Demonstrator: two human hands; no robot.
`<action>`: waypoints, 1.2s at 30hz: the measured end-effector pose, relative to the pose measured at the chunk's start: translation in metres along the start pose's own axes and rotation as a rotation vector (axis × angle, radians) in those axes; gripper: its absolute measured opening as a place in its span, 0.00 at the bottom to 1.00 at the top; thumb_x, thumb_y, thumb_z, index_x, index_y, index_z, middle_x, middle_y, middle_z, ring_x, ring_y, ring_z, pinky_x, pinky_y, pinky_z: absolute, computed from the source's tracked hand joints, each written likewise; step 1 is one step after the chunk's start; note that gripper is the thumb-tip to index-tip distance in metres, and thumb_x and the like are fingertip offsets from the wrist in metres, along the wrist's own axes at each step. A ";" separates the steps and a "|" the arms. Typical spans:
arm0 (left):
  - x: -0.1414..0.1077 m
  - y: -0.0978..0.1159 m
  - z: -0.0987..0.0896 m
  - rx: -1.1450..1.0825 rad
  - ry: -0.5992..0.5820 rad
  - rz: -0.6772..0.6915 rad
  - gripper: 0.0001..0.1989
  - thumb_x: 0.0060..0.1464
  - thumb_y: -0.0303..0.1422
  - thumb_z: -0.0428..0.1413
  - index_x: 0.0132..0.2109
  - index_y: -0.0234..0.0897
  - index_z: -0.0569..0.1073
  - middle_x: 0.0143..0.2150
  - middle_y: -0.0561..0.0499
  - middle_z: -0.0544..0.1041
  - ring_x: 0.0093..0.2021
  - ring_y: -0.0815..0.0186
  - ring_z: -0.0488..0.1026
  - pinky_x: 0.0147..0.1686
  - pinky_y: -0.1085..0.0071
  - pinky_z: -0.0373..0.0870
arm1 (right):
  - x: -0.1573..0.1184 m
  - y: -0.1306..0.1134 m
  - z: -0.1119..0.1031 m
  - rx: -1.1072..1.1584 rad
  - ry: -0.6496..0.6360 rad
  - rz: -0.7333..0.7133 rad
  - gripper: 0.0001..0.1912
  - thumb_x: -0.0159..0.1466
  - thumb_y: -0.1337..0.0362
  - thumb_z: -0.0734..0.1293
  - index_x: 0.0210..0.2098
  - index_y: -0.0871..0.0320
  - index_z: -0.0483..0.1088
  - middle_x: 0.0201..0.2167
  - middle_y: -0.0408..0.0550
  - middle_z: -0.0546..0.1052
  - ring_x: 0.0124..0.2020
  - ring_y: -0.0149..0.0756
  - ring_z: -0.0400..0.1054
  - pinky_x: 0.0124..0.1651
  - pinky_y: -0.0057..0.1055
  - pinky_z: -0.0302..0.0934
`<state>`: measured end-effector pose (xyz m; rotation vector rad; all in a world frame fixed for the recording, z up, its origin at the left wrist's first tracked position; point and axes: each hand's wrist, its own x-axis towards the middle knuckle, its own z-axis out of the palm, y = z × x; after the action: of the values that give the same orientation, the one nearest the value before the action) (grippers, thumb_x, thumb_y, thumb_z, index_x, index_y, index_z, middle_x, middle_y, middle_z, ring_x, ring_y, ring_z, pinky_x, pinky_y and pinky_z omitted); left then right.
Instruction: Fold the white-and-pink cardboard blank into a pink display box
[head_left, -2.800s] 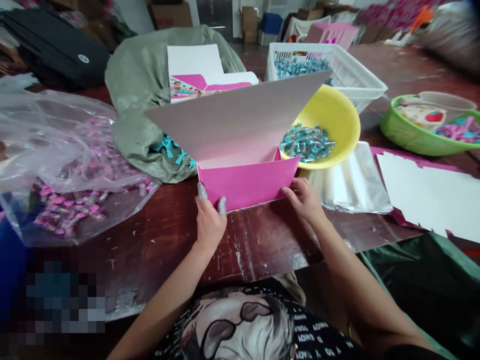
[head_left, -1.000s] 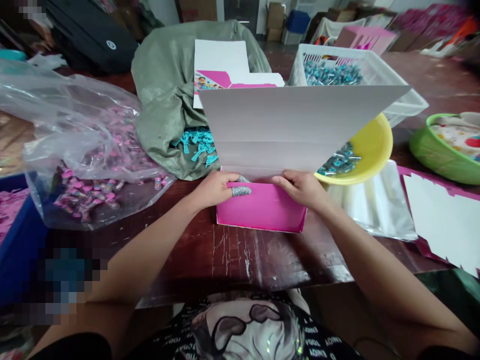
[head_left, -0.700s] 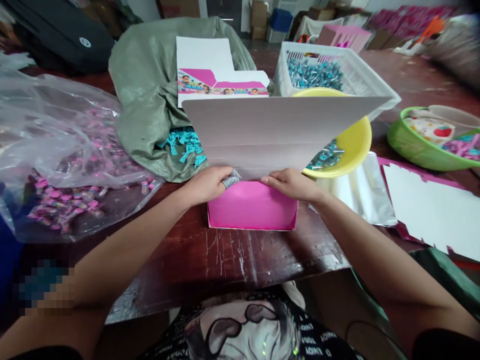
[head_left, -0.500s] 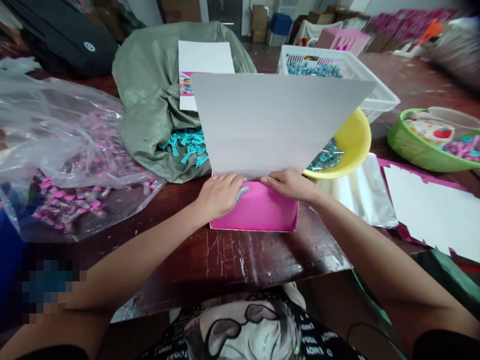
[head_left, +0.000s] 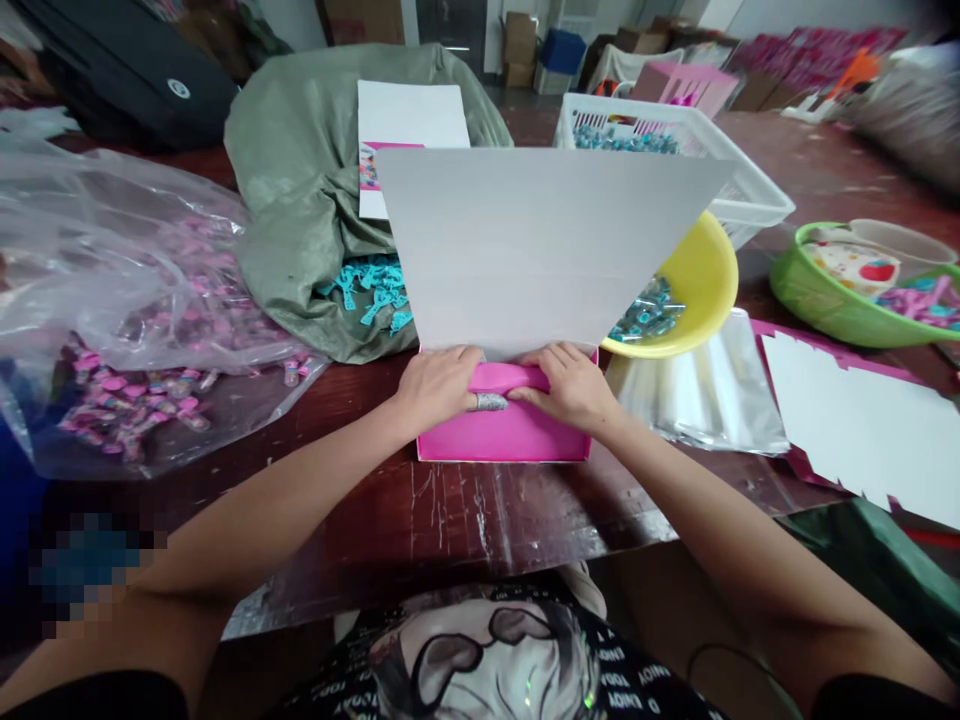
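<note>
In front of me stands a pink cardboard box [head_left: 510, 440] with its tall white lid [head_left: 547, 240] raised at the back. Across the inside runs a bent pink cardboard flap [head_left: 508, 377]. My left hand [head_left: 441, 385] is closed on the flap's left part, its thumb, wrapped in something grey, on the near side. My right hand [head_left: 574, 385] grips the same flap farther right, fingers over the top and thumb below. The two thumb tips nearly meet in the middle. The fingertips of both hands are partly hidden behind the flap.
A clear bag of small pink-capped pieces [head_left: 135, 400] lies left. Behind are a green sack [head_left: 300, 130] with turquoise pieces [head_left: 379, 290], a yellow bowl [head_left: 716, 280] and a white basket [head_left: 757, 195]. At right are plastic sleeves [head_left: 720, 390], flat white cardboard [head_left: 855, 420] and a green basin [head_left: 817, 285].
Both hands have shifted their hold at the back of the box. The right hand has turned and its thumb has come nearer me; the pink flap now bulges between the hands.
</note>
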<state>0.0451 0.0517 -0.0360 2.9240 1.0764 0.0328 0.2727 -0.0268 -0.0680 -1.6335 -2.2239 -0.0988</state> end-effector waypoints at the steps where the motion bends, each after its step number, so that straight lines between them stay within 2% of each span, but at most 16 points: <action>1: 0.001 0.001 -0.003 -0.032 -0.032 -0.026 0.40 0.52 0.69 0.46 0.50 0.37 0.71 0.45 0.43 0.81 0.43 0.50 0.79 0.35 0.61 0.66 | 0.001 0.001 -0.002 0.046 -0.015 -0.002 0.30 0.66 0.37 0.61 0.46 0.59 0.72 0.41 0.53 0.78 0.42 0.44 0.71 0.47 0.39 0.62; 4: 0.003 0.005 -0.010 -0.085 -0.127 -0.050 0.42 0.49 0.71 0.46 0.49 0.38 0.71 0.45 0.43 0.81 0.42 0.49 0.79 0.34 0.61 0.67 | 0.003 -0.001 -0.009 0.112 -0.066 0.019 0.29 0.67 0.38 0.60 0.47 0.57 0.72 0.43 0.52 0.79 0.43 0.44 0.73 0.46 0.39 0.63; 7: 0.002 0.010 -0.012 -0.067 -0.162 -0.023 0.41 0.52 0.70 0.43 0.49 0.37 0.71 0.48 0.40 0.81 0.45 0.47 0.78 0.38 0.58 0.69 | 0.010 -0.008 -0.017 0.135 -0.146 0.140 0.24 0.72 0.45 0.55 0.44 0.55 0.74 0.43 0.52 0.80 0.43 0.44 0.74 0.45 0.39 0.62; 11: -0.004 0.014 -0.014 -0.062 -0.150 -0.020 0.38 0.57 0.66 0.44 0.50 0.36 0.70 0.49 0.39 0.80 0.48 0.48 0.78 0.41 0.58 0.70 | 0.031 -0.015 -0.032 0.244 -0.413 0.355 0.23 0.71 0.46 0.58 0.37 0.56 0.75 0.33 0.51 0.80 0.35 0.42 0.74 0.35 0.37 0.60; 14: -0.008 0.017 -0.021 -0.123 -0.152 -0.064 0.34 0.57 0.62 0.51 0.51 0.35 0.68 0.50 0.39 0.78 0.49 0.48 0.77 0.43 0.58 0.71 | 0.044 -0.016 -0.044 0.361 -0.529 0.397 0.19 0.68 0.48 0.61 0.36 0.55 0.75 0.32 0.48 0.80 0.33 0.39 0.72 0.33 0.34 0.59; 18: -0.007 0.022 -0.030 -0.141 -0.187 -0.090 0.25 0.57 0.50 0.58 0.52 0.35 0.67 0.53 0.37 0.77 0.54 0.46 0.74 0.47 0.56 0.70 | 0.046 -0.014 -0.052 0.506 -0.498 0.394 0.14 0.66 0.53 0.65 0.36 0.56 0.76 0.34 0.47 0.81 0.33 0.36 0.71 0.34 0.33 0.60; 20: -0.005 0.024 -0.031 -0.161 -0.203 -0.094 0.23 0.57 0.47 0.59 0.52 0.36 0.67 0.53 0.38 0.77 0.53 0.46 0.75 0.46 0.57 0.70 | 0.043 -0.013 -0.052 0.564 -0.487 0.392 0.14 0.66 0.52 0.65 0.37 0.56 0.76 0.35 0.46 0.80 0.33 0.35 0.70 0.35 0.33 0.60; 25: -0.004 0.023 -0.024 -0.220 -0.269 -0.119 0.29 0.51 0.57 0.61 0.50 0.40 0.69 0.46 0.44 0.81 0.44 0.50 0.79 0.35 0.63 0.69 | 0.037 -0.014 -0.050 0.563 -0.538 0.415 0.21 0.67 0.44 0.63 0.35 0.55 0.76 0.30 0.46 0.79 0.29 0.34 0.67 0.31 0.32 0.59; 30: -0.006 0.024 -0.020 -0.151 -0.236 -0.012 0.33 0.54 0.64 0.53 0.48 0.38 0.73 0.45 0.41 0.82 0.44 0.48 0.79 0.36 0.61 0.69 | 0.039 -0.018 -0.050 0.508 -0.539 0.437 0.19 0.66 0.47 0.64 0.32 0.55 0.76 0.27 0.45 0.78 0.28 0.34 0.68 0.30 0.32 0.58; 33: -0.008 0.025 -0.018 -0.124 -0.230 0.005 0.34 0.55 0.64 0.50 0.47 0.36 0.74 0.42 0.40 0.82 0.41 0.47 0.79 0.34 0.61 0.69 | 0.037 -0.021 -0.046 0.491 -0.503 0.417 0.15 0.66 0.51 0.65 0.34 0.56 0.75 0.28 0.44 0.78 0.29 0.34 0.69 0.31 0.32 0.58; 36: -0.008 0.024 -0.016 -0.154 -0.237 -0.059 0.36 0.52 0.66 0.51 0.46 0.38 0.75 0.38 0.41 0.82 0.38 0.48 0.79 0.31 0.62 0.68 | 0.029 -0.022 -0.039 0.525 -0.380 0.349 0.13 0.66 0.53 0.64 0.35 0.56 0.73 0.28 0.44 0.77 0.30 0.33 0.68 0.32 0.32 0.59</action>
<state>0.0542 0.0285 -0.0189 2.6759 1.0685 -0.2155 0.2545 -0.0183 -0.0180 -1.7897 -1.9247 0.8750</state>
